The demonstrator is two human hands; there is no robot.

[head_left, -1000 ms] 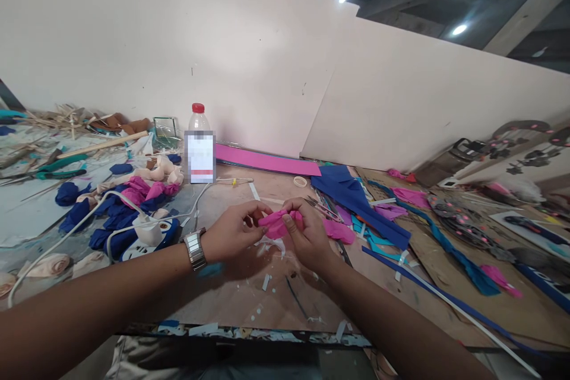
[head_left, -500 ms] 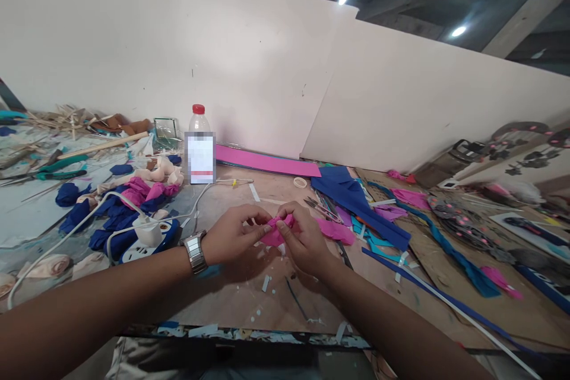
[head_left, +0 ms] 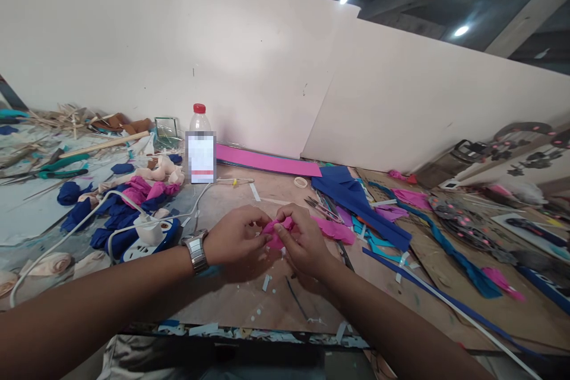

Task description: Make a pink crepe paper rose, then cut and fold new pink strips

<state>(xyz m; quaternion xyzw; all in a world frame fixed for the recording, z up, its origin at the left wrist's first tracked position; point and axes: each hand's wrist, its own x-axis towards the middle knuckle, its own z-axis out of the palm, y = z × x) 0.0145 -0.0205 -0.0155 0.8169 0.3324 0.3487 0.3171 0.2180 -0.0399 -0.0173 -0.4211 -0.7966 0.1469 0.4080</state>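
**Mia:** Head camera looks down at two bare arms. What are they holding?

**Ben:** Both hands meet over the middle of the worktop (head_left: 249, 309), a bit nearer the front edge. The left hand (head_left: 234, 241) and the right hand (head_left: 303, 240) are closed on a small pink crepe paper piece (head_left: 276, 233). It sits between the fingertips, and the two hands almost touch.

**Mia:** Is the pink piece lying down?

**Ben:** I cannot tell if it rests on the worktop or is held just above it. Most of it is hidden by the fingers.

**Mia:** What is on the left arm?

**Ben:** A silver wristwatch (head_left: 194, 251) is on the left wrist.

**Mia:** What is near the hands?

**Ben:** Little white paper scraps (head_left: 266, 282) lie right in front of the hands. Another pink paper piece (head_left: 335, 230) lies just beside the right hand. Past it, toward the right, are small scissors (head_left: 321, 208) and a dark blue paper sheet (head_left: 351, 193).

**Mia:** And on the left side?

**Ben:** A white plug sits in a blue power strip (head_left: 149, 236), near the left wrist, with a white cable (head_left: 80, 227) running off to the left. Behind it is a heap of blue and pink paper flowers (head_left: 129, 199).

**Mia:** What is at the back?

**Ben:** A plastic bottle with a red cap (head_left: 200, 148) stands near the back edge, by the white wall. A long pink sheet (head_left: 267, 161) lies flat along that back edge, just to the right of the bottle. A roll of tape (head_left: 300, 181) lies in front of that sheet.
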